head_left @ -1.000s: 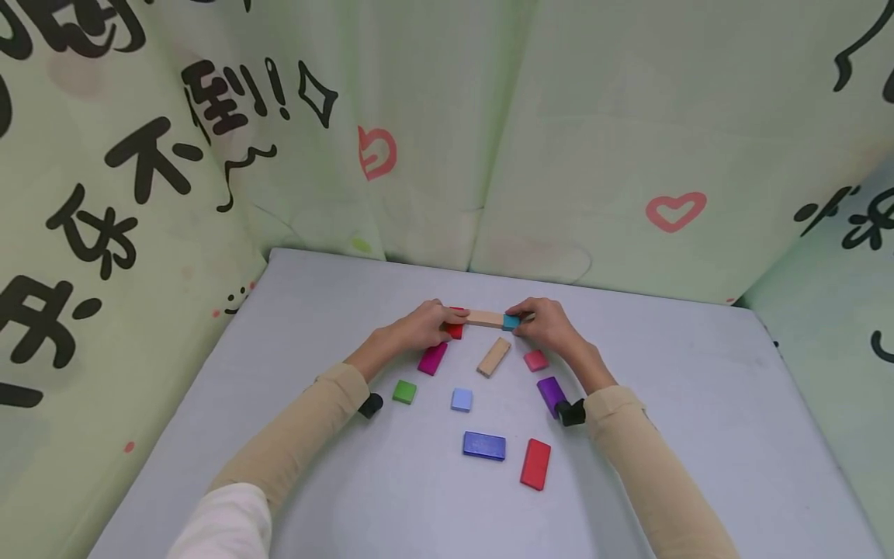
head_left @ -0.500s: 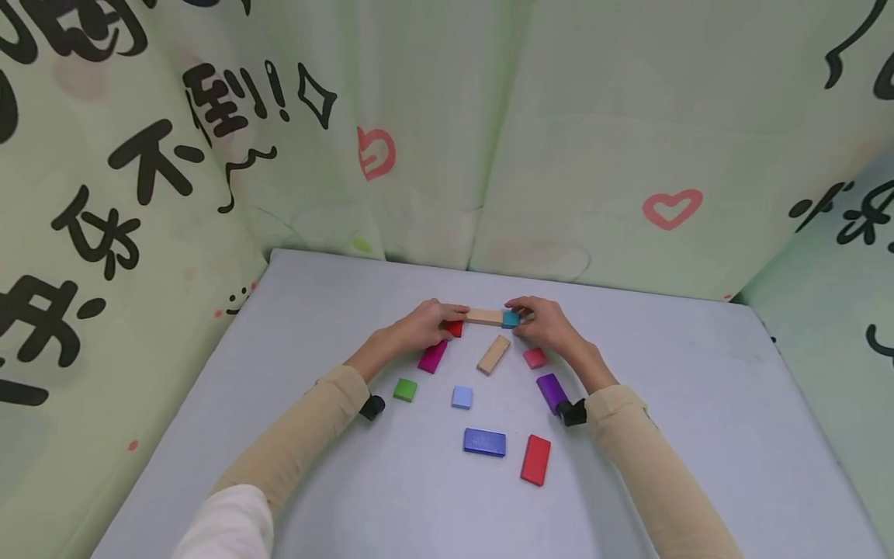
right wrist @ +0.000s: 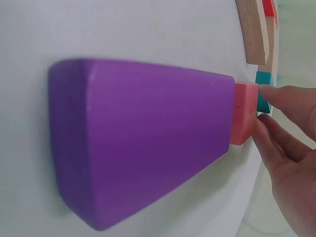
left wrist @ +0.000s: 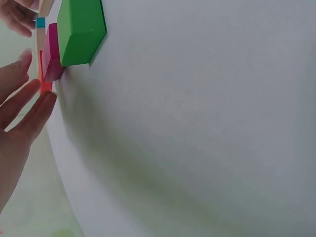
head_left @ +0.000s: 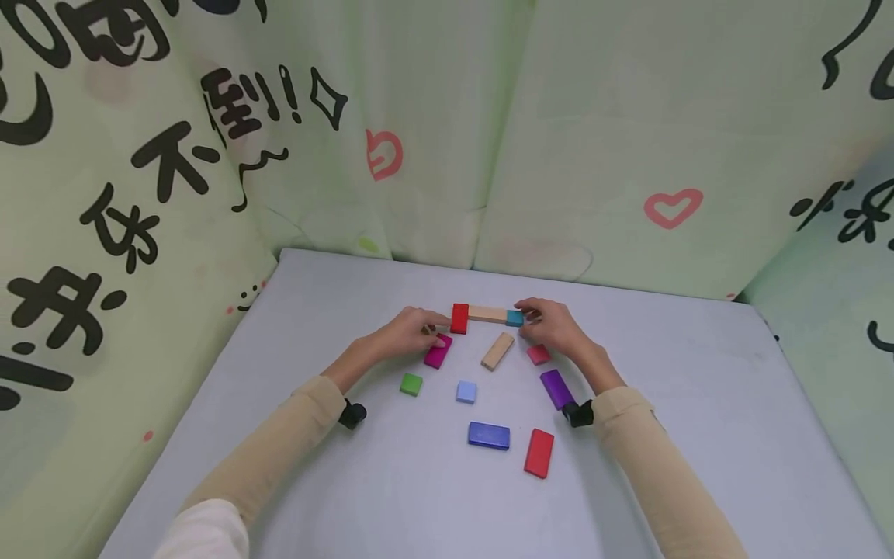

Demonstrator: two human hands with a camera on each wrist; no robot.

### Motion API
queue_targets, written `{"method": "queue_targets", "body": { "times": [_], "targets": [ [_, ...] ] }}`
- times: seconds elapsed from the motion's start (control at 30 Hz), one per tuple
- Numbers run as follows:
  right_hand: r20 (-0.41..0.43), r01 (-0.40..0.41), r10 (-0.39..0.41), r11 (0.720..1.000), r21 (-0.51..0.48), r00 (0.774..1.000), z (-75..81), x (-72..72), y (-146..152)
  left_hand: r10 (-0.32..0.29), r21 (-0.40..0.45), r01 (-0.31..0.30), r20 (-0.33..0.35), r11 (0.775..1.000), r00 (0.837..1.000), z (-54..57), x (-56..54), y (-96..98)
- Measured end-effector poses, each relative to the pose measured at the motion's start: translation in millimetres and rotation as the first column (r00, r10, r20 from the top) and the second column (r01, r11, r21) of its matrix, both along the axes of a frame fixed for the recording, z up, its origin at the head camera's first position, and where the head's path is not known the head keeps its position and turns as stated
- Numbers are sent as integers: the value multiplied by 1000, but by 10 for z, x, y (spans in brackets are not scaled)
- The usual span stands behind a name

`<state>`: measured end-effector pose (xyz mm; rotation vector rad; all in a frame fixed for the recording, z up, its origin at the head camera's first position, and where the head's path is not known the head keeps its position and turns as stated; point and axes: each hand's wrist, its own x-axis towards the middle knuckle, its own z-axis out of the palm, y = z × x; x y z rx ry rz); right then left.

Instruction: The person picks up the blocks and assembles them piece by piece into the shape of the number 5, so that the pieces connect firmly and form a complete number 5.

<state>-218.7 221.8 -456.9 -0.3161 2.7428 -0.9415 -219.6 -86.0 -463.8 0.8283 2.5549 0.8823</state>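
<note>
A row lies at the table's far side: a red block point(head_left: 459, 318) on the left, a long plain wooden block point(head_left: 487, 314), then a teal block point(head_left: 514, 317). My left hand point(head_left: 408, 332) is just left of the red block, over the magenta block point(head_left: 438, 352); its fingers are apart with nothing between them in the left wrist view. My right hand point(head_left: 555, 326) is beside the teal block's right end, its fingers loosely bent. In the right wrist view the thumb point(right wrist: 289, 98) overlaps the teal block's edge; whether it touches is unclear.
Nearer lie another wooden block point(head_left: 497, 352), a pink block point(head_left: 538, 355), a purple block point(head_left: 556, 390), a green block point(head_left: 411, 384), a light blue block point(head_left: 466, 392), a dark blue block point(head_left: 489, 435) and a second red block point(head_left: 538, 453). A printed curtain point(head_left: 559, 140) borders the white table point(head_left: 349, 497).
My left hand has let go of the far red block and moved left, uncovering it. My right hand has shifted slightly right, away from the teal block. The head view has turned a little.
</note>
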Motion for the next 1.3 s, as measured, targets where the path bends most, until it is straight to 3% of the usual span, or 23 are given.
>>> {"method": "queue_targets", "body": {
  "times": [0.4,0.8,1.17,1.3],
  "targets": [
    [-9,21,-21,1000,-23,1000,10,43,4,66,-3,-67,124,998,990,-14,141,-75],
    [-60,46,-49,998,-48,997,66,166,51,18,-33,-15,93,999,995,-38,199,-50],
    [-5,-37,36,999,-28,999,175,364,-87,13,-23,-12,49,1000,999,-36,226,-32],
    [-48,-117,118,993,8,992,169,427,-126,18,-28,-17,46,999,999,-39,239,-28]
  ]
}}
